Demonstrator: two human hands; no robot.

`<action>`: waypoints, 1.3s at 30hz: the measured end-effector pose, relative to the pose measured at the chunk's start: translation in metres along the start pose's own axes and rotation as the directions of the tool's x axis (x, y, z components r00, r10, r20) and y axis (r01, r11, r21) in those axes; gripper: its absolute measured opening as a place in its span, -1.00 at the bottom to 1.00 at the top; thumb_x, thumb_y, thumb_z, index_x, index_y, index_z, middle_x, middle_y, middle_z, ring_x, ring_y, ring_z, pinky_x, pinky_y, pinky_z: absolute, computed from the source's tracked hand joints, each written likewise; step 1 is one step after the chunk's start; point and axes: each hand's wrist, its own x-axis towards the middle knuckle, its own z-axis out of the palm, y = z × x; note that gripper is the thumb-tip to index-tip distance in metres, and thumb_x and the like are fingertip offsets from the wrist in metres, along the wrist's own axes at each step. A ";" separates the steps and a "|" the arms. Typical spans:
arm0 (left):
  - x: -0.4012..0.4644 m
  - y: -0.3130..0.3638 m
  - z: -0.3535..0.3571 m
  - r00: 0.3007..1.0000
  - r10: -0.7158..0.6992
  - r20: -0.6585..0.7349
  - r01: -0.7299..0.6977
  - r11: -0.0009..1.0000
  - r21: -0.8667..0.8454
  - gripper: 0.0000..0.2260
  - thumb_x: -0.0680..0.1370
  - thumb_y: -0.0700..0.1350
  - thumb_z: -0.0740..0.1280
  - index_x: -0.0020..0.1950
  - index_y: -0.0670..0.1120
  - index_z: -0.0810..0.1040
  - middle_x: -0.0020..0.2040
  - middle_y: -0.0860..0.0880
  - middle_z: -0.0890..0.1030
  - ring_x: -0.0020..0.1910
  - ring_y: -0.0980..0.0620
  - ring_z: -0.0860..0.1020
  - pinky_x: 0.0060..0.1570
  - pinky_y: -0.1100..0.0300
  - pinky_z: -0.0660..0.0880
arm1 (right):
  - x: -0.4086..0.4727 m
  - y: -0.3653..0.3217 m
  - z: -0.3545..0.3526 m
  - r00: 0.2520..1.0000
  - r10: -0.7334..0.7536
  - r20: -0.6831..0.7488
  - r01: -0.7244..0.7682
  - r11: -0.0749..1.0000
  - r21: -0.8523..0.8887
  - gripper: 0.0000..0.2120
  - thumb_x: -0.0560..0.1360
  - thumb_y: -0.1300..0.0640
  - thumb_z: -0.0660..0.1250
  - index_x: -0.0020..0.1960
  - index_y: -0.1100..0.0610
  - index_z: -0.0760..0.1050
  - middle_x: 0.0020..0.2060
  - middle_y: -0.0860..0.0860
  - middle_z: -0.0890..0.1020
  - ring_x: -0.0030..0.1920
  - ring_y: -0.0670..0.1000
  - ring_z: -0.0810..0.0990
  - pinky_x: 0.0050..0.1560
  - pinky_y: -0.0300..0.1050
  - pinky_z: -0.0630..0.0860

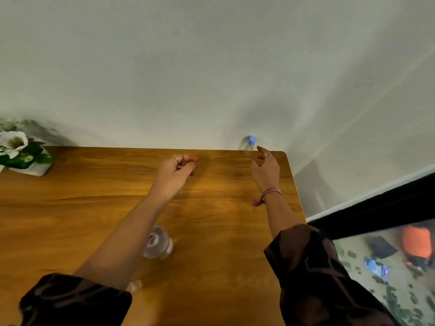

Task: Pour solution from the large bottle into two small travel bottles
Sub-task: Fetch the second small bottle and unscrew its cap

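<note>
A small clear travel bottle with a blue cap (pixel 249 145) stands at the table's far edge against the wall. My right hand (pixel 266 167) hovers just right of it, fingers loosely spread, not touching it. My left hand (pixel 175 168) is stretched over the far middle of the table with its fingers curled; something reddish shows at the fingertips, and I cannot tell whether it holds anything. The large clear bottle (pixel 160 243) stands near me, seen from above and partly hidden by my left forearm. A small pale pinkish object (pixel 135 285) peeks out from under that arm.
The wooden table (pixel 223 231) meets a white wall at the back; its right edge drops off to a patterned floor with scattered items. A white pot with white flowers (pixel 18 151) sits at the far left corner.
</note>
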 end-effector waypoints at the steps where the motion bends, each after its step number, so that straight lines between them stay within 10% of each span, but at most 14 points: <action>1: 0.008 0.002 0.006 1.000 -0.001 0.002 0.001 1.000 0.003 -0.85 0.60 -0.25 0.23 0.03 -0.07 0.56 -0.09 0.04 0.60 -0.10 0.09 0.56 -0.19 0.41 0.46 | 0.010 0.004 0.003 1.000 0.005 0.002 -0.005 1.000 -0.017 -0.59 0.52 0.18 0.25 0.37 0.06 0.38 0.14 0.08 0.53 -0.01 0.06 0.57 -0.05 -0.10 0.55; 16: 0.056 -0.011 0.052 0.997 -0.057 0.058 0.054 0.997 0.054 -0.85 0.59 -0.24 0.25 0.07 -0.07 0.58 -0.02 -0.08 0.62 -0.11 0.08 0.55 -0.09 0.25 0.46 | 0.080 0.022 0.040 0.995 -0.099 -0.020 0.096 0.985 -0.144 -0.68 0.50 0.12 0.35 0.24 0.10 0.44 0.19 0.08 0.51 -0.01 0.10 0.61 0.04 -0.04 0.60; 26: 0.042 -0.008 0.045 0.996 0.011 0.086 -0.019 0.995 0.101 -0.81 0.54 -0.25 0.33 0.10 -0.03 0.56 0.04 -0.02 0.61 0.01 0.03 0.56 -0.04 0.23 0.47 | 0.034 -0.013 0.018 0.992 -0.105 0.073 0.090 0.978 0.186 -0.67 0.45 0.16 0.42 0.18 0.11 0.45 -0.01 0.02 0.60 -0.05 -0.04 0.60 -0.05 -0.29 0.56; 32: 0.009 0.004 0.025 0.989 0.093 0.116 -0.127 0.934 0.335 -0.35 0.42 -0.16 0.50 0.45 -0.09 0.32 0.33 -0.01 0.48 0.28 0.05 0.46 0.27 0.11 0.44 | -0.044 -0.073 -0.008 0.939 -0.259 0.225 0.153 0.903 0.401 -0.61 0.41 0.20 0.46 0.19 0.06 0.43 -0.04 -0.03 0.61 -0.01 -0.10 0.63 -0.07 -0.36 0.55; 39: -0.051 0.008 -0.039 0.991 0.115 0.064 -0.126 0.970 0.209 -0.61 0.40 -0.13 0.51 0.21 -0.05 0.56 0.03 0.05 0.67 0.01 0.15 0.63 -0.05 0.33 0.55 | -0.129 -0.120 -0.008 0.883 -0.312 0.351 0.052 0.807 0.588 -0.54 0.36 0.26 0.50 0.22 0.10 0.47 0.05 0.05 0.65 0.08 -0.05 0.63 0.08 -0.13 0.58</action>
